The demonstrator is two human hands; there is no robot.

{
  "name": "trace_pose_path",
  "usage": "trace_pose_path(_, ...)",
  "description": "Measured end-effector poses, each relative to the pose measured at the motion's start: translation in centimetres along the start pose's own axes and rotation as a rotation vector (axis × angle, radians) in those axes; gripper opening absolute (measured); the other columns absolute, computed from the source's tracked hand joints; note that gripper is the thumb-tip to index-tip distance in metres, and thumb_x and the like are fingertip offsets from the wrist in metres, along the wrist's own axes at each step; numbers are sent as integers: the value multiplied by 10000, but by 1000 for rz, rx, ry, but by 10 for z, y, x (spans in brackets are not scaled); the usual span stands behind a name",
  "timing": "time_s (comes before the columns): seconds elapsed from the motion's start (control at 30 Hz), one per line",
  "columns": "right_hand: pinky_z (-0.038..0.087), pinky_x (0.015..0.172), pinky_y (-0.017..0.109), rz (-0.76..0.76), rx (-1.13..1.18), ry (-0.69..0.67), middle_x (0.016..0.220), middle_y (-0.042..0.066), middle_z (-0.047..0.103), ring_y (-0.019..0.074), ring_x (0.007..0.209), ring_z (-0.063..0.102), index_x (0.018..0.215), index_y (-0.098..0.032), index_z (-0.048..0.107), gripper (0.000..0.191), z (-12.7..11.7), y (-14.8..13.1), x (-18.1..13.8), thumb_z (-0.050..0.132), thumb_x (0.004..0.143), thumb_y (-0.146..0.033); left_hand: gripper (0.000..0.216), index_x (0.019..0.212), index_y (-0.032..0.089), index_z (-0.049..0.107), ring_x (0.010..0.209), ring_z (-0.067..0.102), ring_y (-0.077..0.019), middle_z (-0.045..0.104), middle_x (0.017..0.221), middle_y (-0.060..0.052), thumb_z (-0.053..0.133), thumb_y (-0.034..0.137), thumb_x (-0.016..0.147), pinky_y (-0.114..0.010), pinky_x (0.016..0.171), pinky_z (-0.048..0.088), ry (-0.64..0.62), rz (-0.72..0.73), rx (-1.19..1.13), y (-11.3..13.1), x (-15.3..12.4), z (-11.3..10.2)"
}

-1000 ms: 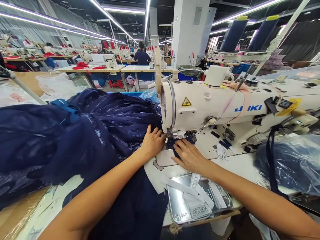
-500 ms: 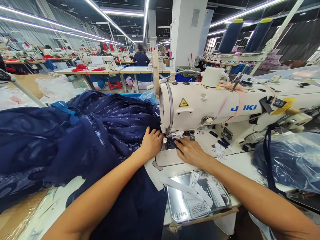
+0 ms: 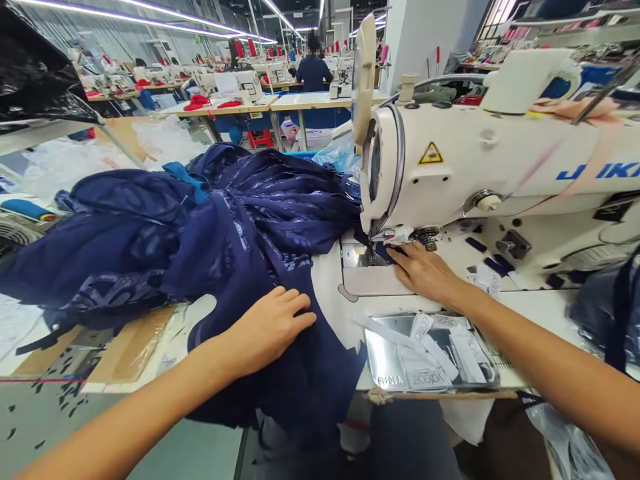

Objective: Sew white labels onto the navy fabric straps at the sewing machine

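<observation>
A pale sewing machine [image 3: 445, 160] stands over the bench, its presser foot [image 3: 373, 250] lowered toward the metal needle plate. My right hand [image 3: 425, 270] is beside the foot, fingertips closed on a small navy fabric piece [image 3: 383, 253], part of which they hide. A large heap of navy patterned fabric [image 3: 280, 193] spreads left of the machine and hangs over the front edge. On its near part rests my left hand [image 3: 275, 327], thumb apart from the fingers, nothing visibly gripped. Printed white labels [image 3: 430, 360] lie on a shiny metal tray [image 3: 383, 373] below my right forearm.
Navy scraps [image 3: 495, 265] and more labels [image 3: 487, 280] lie under the machine arm. A plastic-wrapped dark bundle [image 3: 600, 307] sits at the right. Cardboard [image 3: 135, 350] is at the left edge. A person [image 3: 313, 70] sits at a far table.
My left hand has left the machine's foot and moved down and left onto the near fabric. My right hand stays by the foot. The view has shifted left and down.
</observation>
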State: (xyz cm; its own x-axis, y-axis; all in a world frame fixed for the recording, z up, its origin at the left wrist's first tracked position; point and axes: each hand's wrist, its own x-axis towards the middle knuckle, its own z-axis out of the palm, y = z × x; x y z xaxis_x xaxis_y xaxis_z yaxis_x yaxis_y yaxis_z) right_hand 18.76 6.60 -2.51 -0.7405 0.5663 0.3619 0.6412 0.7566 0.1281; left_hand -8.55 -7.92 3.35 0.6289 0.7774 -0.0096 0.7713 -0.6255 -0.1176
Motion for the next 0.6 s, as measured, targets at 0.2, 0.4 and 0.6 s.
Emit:
trace_pose_path(0.2,471,753,374,-18,38,-84,1119,161,545,257,931,531,1111,-74,558,342,-12,5,-1,403,820,-168,232,753,224,586,872,519,-200,605,844,-33,371,149,797,-353,741,372,294,-16,-74,6,3,-32)
trace_pose_path(0.4,441,770,352,13,190,-59,974,112,582,220,870,519,894,-113,607,178,-45,2,-14,455,833,-182,250,843,193,600,698,569,-133,630,757,-4,352,226,835,-249,649,436,494,-145,-448,24,69,-42)
trace_pose_path(0.6,396,728,312,-113,367,-96,797,60,556,168,766,488,758,-146,580,217,-76,-6,-42,405,881,-183,198,758,146,636,610,570,-131,647,674,-4,497,284,787,-220,574,400,456,-233,-544,16,138,6)
